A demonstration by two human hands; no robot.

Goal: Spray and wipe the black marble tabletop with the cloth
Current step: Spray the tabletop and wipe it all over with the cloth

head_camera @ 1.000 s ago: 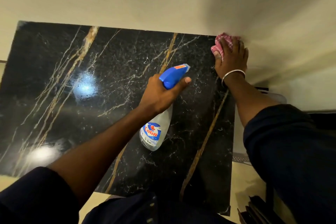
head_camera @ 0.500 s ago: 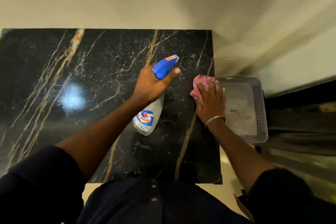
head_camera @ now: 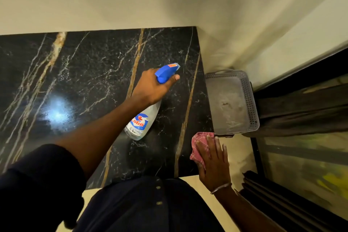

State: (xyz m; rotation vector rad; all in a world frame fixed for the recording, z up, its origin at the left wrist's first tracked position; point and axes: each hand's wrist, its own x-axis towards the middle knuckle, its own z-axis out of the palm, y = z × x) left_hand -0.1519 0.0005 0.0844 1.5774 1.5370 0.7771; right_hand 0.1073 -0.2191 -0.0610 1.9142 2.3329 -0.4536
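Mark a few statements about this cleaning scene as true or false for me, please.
1. The left hand grips the spray bottle. True.
2. The cloth is blue. False: it is pink with a pale check pattern.
3. The right hand presses the cloth flat near the right edge of the tabletop. True.
4. The grey basket stands on the tabletop. False: it sits off the tabletop's right edge, beside it.

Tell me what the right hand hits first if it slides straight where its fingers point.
Likely the grey basket: its near rim lies just beyond the right hand, which presses the cloth. Relative height is unclear.
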